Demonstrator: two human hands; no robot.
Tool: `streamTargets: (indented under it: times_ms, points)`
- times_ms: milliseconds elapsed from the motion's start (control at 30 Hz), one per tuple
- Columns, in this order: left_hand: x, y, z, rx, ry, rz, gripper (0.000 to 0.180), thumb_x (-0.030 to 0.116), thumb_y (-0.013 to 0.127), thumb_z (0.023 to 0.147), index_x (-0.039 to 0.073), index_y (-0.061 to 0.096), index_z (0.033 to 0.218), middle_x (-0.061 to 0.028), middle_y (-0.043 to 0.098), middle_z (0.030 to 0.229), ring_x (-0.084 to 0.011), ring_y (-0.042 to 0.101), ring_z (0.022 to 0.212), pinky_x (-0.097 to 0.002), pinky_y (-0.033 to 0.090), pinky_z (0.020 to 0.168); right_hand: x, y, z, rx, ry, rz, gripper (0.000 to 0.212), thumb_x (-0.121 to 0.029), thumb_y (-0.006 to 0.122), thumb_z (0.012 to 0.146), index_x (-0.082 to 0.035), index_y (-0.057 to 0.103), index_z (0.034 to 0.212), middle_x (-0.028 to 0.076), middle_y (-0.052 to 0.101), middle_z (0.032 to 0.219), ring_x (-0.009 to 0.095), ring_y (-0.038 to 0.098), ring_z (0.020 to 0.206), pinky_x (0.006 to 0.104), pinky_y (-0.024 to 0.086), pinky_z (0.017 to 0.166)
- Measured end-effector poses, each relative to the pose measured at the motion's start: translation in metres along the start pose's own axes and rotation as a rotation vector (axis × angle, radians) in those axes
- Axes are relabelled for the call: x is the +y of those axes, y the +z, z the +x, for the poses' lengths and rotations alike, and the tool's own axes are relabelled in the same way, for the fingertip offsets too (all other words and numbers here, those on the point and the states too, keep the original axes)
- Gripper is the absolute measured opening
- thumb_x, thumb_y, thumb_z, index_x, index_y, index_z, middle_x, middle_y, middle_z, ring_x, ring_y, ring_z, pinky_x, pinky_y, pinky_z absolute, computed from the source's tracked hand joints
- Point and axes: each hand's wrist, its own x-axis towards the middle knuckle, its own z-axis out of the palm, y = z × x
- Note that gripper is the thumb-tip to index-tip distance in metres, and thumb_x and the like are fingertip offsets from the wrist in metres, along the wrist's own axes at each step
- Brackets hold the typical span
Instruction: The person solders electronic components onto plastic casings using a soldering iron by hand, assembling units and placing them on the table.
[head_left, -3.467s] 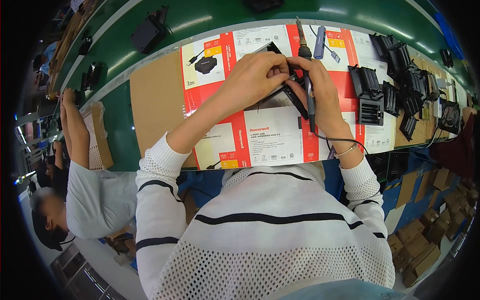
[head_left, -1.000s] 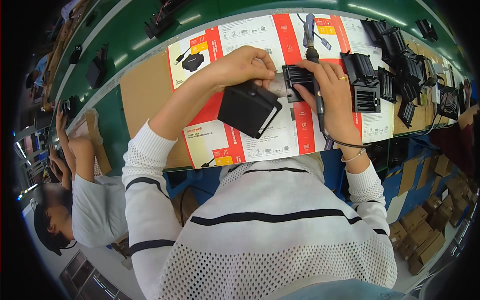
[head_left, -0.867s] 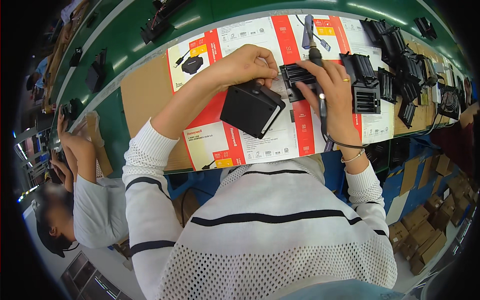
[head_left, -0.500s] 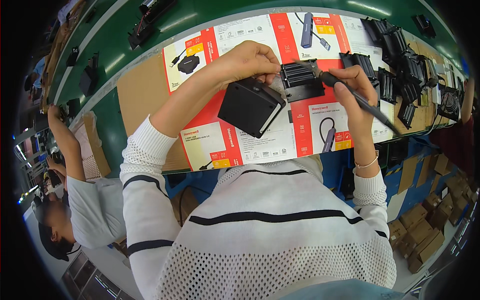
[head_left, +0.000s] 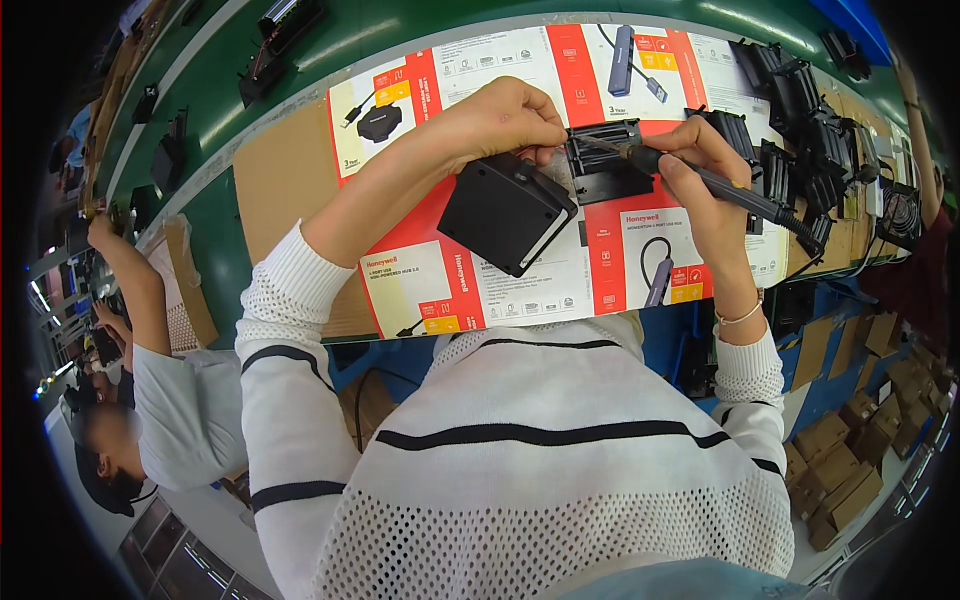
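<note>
My right hand (head_left: 708,178) grips a black soldering iron (head_left: 725,190), its cord trailing off to the right. The iron's thin tip points left over a black ribbed part (head_left: 610,185), close to my left fingertips. My left hand (head_left: 510,122) is pinched closed at that part's left edge; what the fingers hold is too small to make out. Just below my left hand a square black box (head_left: 503,215) lies tilted, partly under my wrist. Whether the box and the ribbed part are joined cannot be seen.
A printed red and white cardboard sheet (head_left: 520,300) covers the table before me. Several black ribbed parts (head_left: 800,120) are piled at the right, near a coiled black cable (head_left: 898,210). Plain cardboard (head_left: 285,180) lies at the left. A co-worker (head_left: 180,420) sits at the left.
The soldering iron's tip has come left and a little down, toward my left fingertips, and its handle lies flatter. My left hand and the black box have hardly shifted.
</note>
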Motion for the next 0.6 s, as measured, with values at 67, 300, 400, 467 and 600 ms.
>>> streamTargets:
  times_ms: [67,300,400,467,600]
  points:
    - [0.0,0.0,0.0,0.003,-0.003,0.002,0.012,0.013,0.067,0.085,0.001,0.069,0.083,-0.0076,0.065,0.065,-0.0087,0.054,0.053,-0.0173,0.041,0.051,0.0,0.0,0.001,-0.001,0.005,-0.005,0.013,-0.002,0.06,0.083,0.001,0.065,0.094,0.009,0.072,0.085,0.007,0.056,0.066,0.0161,0.04,0.063]
    - [0.001,0.0,0.001,0.011,-0.017,0.009,0.012,0.012,0.066,0.084,0.001,0.069,0.082,-0.008,0.065,0.065,-0.0091,0.054,0.053,-0.0173,0.041,0.051,-0.003,-0.001,0.005,-0.006,0.016,-0.036,0.013,-0.003,0.061,0.083,0.001,0.065,0.094,0.011,0.073,0.087,0.007,0.057,0.064,0.0161,0.04,0.062]
    - [0.001,0.0,0.0,0.012,-0.018,0.003,0.012,0.012,0.066,0.084,0.001,0.069,0.082,-0.008,0.065,0.065,-0.0091,0.055,0.053,-0.0174,0.041,0.051,-0.007,0.0,0.006,-0.015,0.017,-0.055,0.013,-0.003,0.061,0.082,0.001,0.066,0.093,0.01,0.073,0.086,0.008,0.056,0.064,0.0165,0.04,0.062]
    - [0.0,0.0,0.0,0.012,-0.019,-0.01,0.012,0.012,0.066,0.084,0.001,0.069,0.082,-0.008,0.065,0.064,-0.0092,0.055,0.053,-0.0175,0.042,0.05,-0.01,0.0,0.006,-0.031,0.022,-0.081,0.012,-0.004,0.062,0.081,0.001,0.067,0.091,0.009,0.072,0.083,0.009,0.056,0.067,0.0174,0.041,0.062]
    - [-0.003,0.0,0.003,0.02,-0.03,-0.018,0.012,0.012,0.066,0.084,0.001,0.068,0.081,-0.008,0.064,0.064,-0.0094,0.055,0.052,-0.0177,0.042,0.05,-0.013,0.002,0.008,-0.073,-0.123,-0.231,0.015,-0.003,0.061,0.08,0.002,0.066,0.093,0.008,0.068,0.081,0.01,0.053,0.066,0.0186,0.039,0.062]
